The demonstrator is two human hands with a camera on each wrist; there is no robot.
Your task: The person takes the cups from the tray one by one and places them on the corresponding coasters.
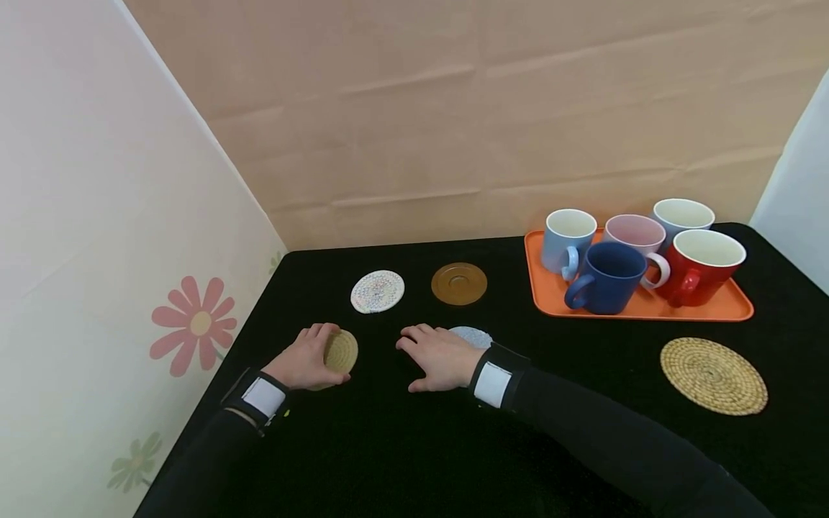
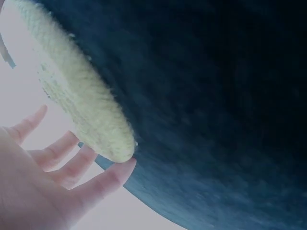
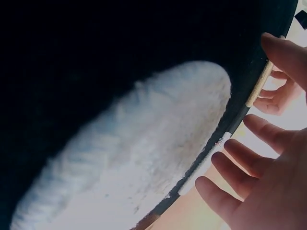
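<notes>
My left hand (image 1: 304,358) holds a round tan woven coaster (image 1: 342,351) by its rim, fingers at the far side and thumb at the near side. In the left wrist view fingertips meet the edge of this coaster (image 2: 98,103). My right hand (image 1: 443,357) is spread over the black tabletop with nothing in its grasp. Partly hidden behind its wrist lies a pale blue round coaster (image 1: 474,335), seen large in the right wrist view as a thick woven disc (image 3: 153,134).
Farther back lie a white speckled coaster (image 1: 378,291) and a brown round coaster (image 1: 459,283). An orange tray (image 1: 540,284) at the back right bears several mugs, among them a dark blue mug (image 1: 612,280) and a red mug (image 1: 706,270). A larger straw mat (image 1: 714,375) lies at the right.
</notes>
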